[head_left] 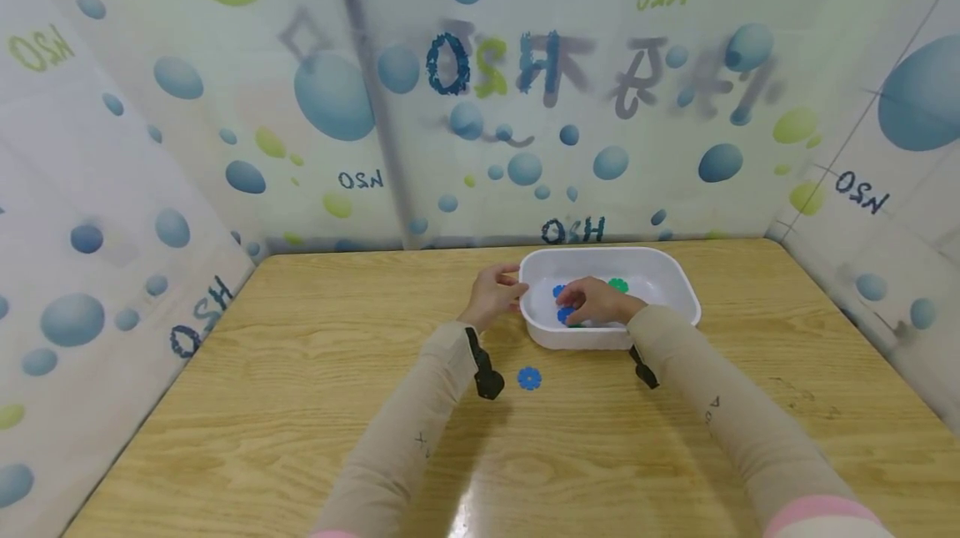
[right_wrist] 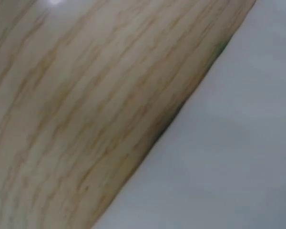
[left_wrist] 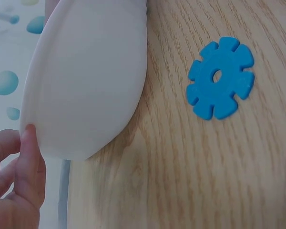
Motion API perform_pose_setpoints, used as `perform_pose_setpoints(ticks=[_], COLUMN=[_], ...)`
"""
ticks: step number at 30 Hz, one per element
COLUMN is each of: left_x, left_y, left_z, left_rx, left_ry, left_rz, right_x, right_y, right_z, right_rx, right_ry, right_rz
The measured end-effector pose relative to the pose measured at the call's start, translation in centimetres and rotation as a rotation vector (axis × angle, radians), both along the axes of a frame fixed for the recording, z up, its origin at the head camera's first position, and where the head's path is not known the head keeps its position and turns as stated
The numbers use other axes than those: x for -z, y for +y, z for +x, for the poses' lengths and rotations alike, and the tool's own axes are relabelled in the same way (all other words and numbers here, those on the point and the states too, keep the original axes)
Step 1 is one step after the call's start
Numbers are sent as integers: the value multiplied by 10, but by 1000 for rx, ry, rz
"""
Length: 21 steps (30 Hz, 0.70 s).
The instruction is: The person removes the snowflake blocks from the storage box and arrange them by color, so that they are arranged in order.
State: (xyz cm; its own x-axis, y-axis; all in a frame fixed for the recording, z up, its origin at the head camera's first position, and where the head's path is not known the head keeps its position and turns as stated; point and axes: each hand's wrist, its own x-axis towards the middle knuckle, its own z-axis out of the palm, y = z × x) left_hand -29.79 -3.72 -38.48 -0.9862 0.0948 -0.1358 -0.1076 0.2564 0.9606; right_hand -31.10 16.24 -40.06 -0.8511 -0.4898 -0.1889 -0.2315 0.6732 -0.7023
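Observation:
A white plastic basin [head_left: 678, 275] stands at the back of the table. My left hand [head_left: 491, 296] pinches its left rim; in the left wrist view a fingertip of the hand [left_wrist: 24, 181] presses the rim of the basin [left_wrist: 86, 76]. Inside the basin, my right hand [head_left: 596, 302] reaches down with bent fingers over a blue notched disc [head_left: 565, 316]. Another blue disc [head_left: 559, 291] shows just behind its fingertips, and a green disc [head_left: 618, 284] lies farther back. I cannot tell whether the right fingers grip a disc. The basin wall [right_wrist: 229, 143] fills much of the right wrist view.
A blue notched disc [head_left: 529, 378] with a centre hole lies flat on the wooden table [head_left: 337, 338], in front of the basin. Patterned wall covering [head_left: 480, 146] borders the table's back and sides. Black wrist straps [head_left: 483, 367] are worn over the sleeves.

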Motion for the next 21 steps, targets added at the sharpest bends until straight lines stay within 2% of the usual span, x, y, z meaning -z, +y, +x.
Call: perform_pose_setpoints(ticks=[10, 21], left_x=[0, 0], left_y=[0, 0], left_z=[1, 2], left_rx=[2, -1], left_ry=[5, 10], left_rz=[3, 6], right_x=[-3, -4], right_y=[0, 5], right_z=[2, 3], right_rx=[45, -2], right_ry=[-22, 67], right_rz=[61, 43])
